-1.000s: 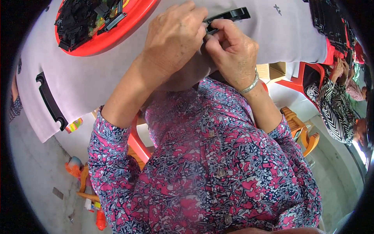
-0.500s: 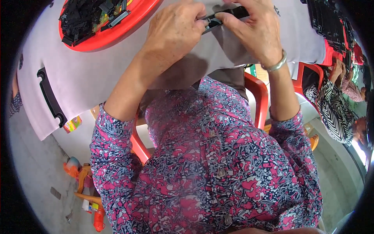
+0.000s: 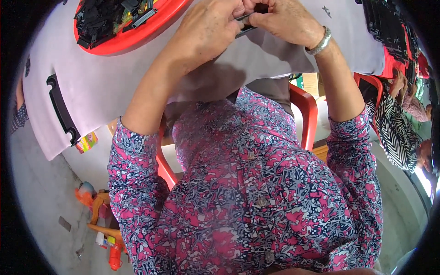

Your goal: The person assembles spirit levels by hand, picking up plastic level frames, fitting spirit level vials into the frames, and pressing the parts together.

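At the far middle of the cloth-covered table (image 3: pixel 151 82), my left hand (image 3: pixel 213 30) and my right hand (image 3: pixel 285 24) meet over a black plastic part (image 3: pixel 247 30). Fingers of both hands are closed on it, and they hide most of it. My right wrist wears a silvery bracelet. To the left of my hands lies a red round tray (image 3: pixel 120 47) heaped with small black plastic pieces (image 3: pixel 101 22). A long black strip with hooked ends (image 3: pixel 61 109) rests near the table's left edge.
Many black plastic parts (image 3: pixel 387 30) are piled at the far right, over something red. A small dark cross-shaped mark (image 3: pixel 327 11) shows on the cloth. Another person in a black-and-white patterned garment (image 3: pixel 393 133) sits at the right. Red chair arms (image 3: pixel 308 114) flank me.
My right hand has shifted left and closed in against the left hand, covering more of the black part. The view has shifted slightly.
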The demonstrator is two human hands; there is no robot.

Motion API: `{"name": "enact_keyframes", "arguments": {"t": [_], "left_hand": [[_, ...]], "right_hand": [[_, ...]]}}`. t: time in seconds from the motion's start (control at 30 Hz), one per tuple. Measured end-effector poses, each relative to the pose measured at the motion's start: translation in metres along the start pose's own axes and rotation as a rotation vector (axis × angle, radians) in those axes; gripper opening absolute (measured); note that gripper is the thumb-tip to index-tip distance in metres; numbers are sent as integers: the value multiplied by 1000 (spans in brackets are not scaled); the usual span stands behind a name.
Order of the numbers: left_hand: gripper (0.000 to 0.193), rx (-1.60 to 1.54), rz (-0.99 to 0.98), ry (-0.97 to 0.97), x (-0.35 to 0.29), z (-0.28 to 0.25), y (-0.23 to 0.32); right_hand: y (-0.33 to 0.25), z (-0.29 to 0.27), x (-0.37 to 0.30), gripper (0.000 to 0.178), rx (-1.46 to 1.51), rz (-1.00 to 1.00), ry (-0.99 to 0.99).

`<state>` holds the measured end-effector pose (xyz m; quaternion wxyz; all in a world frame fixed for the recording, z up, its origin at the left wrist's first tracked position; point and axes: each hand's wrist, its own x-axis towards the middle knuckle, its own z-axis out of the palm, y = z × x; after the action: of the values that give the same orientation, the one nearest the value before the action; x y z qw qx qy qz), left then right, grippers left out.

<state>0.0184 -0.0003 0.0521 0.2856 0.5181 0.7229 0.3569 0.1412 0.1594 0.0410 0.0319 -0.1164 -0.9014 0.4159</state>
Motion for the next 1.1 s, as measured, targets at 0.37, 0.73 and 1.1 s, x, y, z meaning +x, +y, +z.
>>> {"name": "enact_keyframes", "arguments": {"t": [0.37, 0.73, 1.1], "left_hand": [[23, 57, 117, 0, -27, -19, -47], [21, 130, 58, 51, -27, -12, -44], [21, 135, 48, 64, -27, -11, -46]], "right_hand": [[-6, -1, 4, 7, 164, 171, -69], [-13, 0, 10, 9, 61, 222, -75], [-21, -1, 10, 12, 27, 239, -121]]}}
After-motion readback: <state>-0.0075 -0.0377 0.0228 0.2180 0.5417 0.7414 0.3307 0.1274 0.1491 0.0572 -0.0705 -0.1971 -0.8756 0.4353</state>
